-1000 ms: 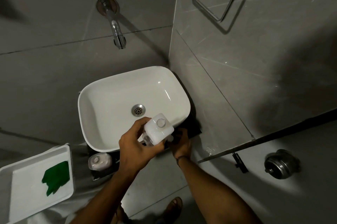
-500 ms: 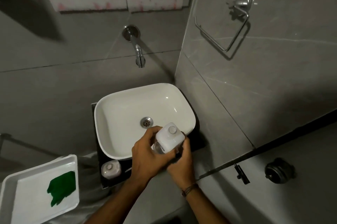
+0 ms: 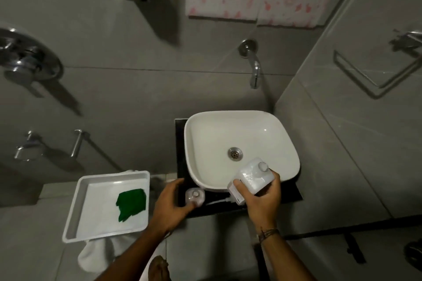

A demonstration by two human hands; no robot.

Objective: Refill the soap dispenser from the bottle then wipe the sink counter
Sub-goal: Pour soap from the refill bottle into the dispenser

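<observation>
My right hand (image 3: pixel 262 203) grips a square white refill bottle (image 3: pixel 253 176) with a capped top, held tilted over the front edge of the white basin (image 3: pixel 205 141). My left hand (image 3: pixel 170 205) has its fingers spread, reaching toward a small round clear soap dispenser (image 3: pixel 194 196) that stands on the black sink counter (image 3: pixel 294 193) at the basin's front left corner. The fingertips are at the dispenser's side; I cannot tell if they touch it. A white pump part with its tube (image 3: pixel 218 201) lies on the counter between the dispenser and my right hand.
A white tray (image 3: pixel 77 207) holding a green cloth (image 3: pixel 131 203) sits on a stand to the left. A wall spout (image 3: pixel 254 70) overhangs the basin. Grey tiled walls close in at the back and right, with a towel ring (image 3: pixel 383 75) on the right wall.
The bottle has passed from my left hand to my right. My left hand has let go and moved left to the dispenser. The camera has tilted up and left.
</observation>
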